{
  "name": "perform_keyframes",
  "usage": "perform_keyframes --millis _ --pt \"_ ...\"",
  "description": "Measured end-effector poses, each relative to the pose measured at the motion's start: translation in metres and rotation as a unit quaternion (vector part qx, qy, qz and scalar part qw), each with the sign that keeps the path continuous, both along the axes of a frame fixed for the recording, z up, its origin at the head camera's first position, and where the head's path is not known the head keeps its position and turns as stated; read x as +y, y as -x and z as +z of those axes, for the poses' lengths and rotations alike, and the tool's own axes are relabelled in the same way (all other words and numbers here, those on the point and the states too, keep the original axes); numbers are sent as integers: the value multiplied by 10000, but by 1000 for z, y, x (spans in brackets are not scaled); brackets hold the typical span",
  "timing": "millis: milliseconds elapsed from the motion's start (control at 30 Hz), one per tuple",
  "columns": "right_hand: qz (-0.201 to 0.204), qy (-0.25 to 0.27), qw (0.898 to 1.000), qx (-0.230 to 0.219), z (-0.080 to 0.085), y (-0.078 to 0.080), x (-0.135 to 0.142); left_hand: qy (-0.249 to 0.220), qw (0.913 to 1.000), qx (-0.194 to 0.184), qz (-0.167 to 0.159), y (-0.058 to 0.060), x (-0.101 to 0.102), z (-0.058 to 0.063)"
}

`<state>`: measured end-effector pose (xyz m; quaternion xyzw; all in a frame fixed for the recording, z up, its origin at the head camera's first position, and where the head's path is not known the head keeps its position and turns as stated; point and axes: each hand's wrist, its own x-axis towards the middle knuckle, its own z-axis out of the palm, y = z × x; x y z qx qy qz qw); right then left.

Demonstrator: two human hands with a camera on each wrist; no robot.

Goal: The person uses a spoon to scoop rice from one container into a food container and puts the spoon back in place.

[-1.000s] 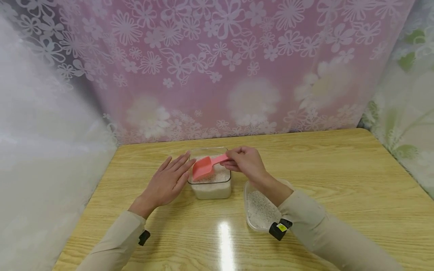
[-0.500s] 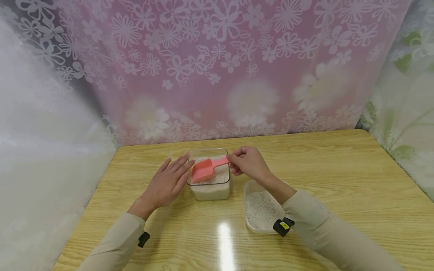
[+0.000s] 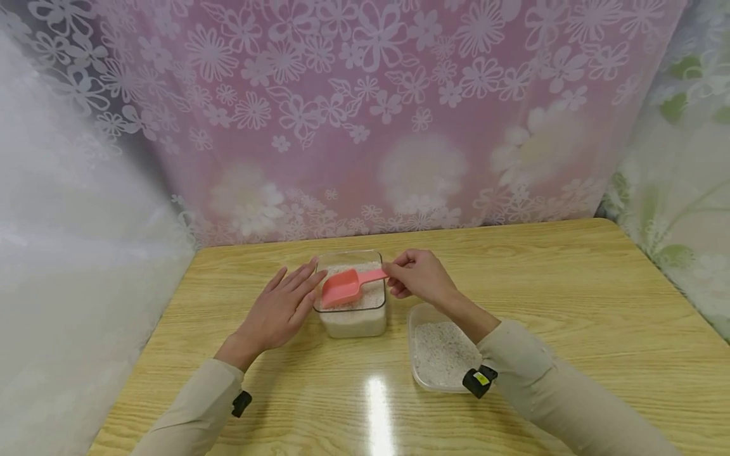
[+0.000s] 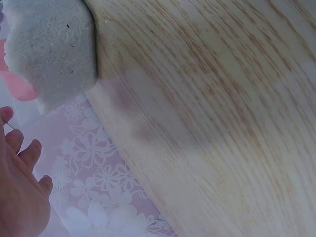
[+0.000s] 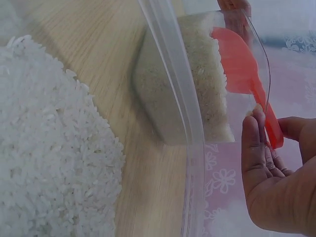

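A coral-pink scoop point(image 3: 342, 287) lies with its bowl on the rice inside a clear square container point(image 3: 355, 324), its handle resting across the right rim. My right hand point(image 3: 419, 275) pinches the end of that handle between thumb and fingers. In the right wrist view the scoop point(image 5: 237, 61) shows through the clear wall, and the right hand point(image 5: 281, 182) is at the handle's tip. My left hand point(image 3: 279, 310) lies with fingers extended, fingertips at the container's left rim. Part of the left hand point(image 4: 22, 192) appears at the edge of the left wrist view.
A second clear tub point(image 3: 419, 378) of rice stands nearer, right of the square container, partly under my right forearm. Its rice point(image 5: 54, 148) fills the left of the right wrist view. The wooden table point(image 3: 570, 304) backs onto a pink floral curtain point(image 3: 342, 158).
My right hand has shifted slightly right along the scoop's handle toward its end. The scoop stays in the container, and my left hand has kept its place at the rim.
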<state>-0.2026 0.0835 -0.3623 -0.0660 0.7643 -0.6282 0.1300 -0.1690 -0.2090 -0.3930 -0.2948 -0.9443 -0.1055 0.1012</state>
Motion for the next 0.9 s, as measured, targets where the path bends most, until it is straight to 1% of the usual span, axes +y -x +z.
perform_keyframes --millis 167,367,533,700,800,900 --pt "-40 -41 10000 -67 0 0 5 -37 10000 -25 -31 1 1 -1" --pt "-57 -198 9998 65 1 0 21 -80 10000 -40 -19 2 -2 -3" --pt "-40 -522 9976 451 2 0 39 -114 9999 34 -11 2 -7 -5" --pt "22 -881 9918 930 8 -1 58 -266 9995 145 67 0 -10 -7" --pt "78 -1199 9856 1187 11 -3 71 -378 9990 205 147 -1 -11 -8" --pt "109 -1621 9764 1423 12 -6 86 -445 9984 292 204 -2 -12 -8"
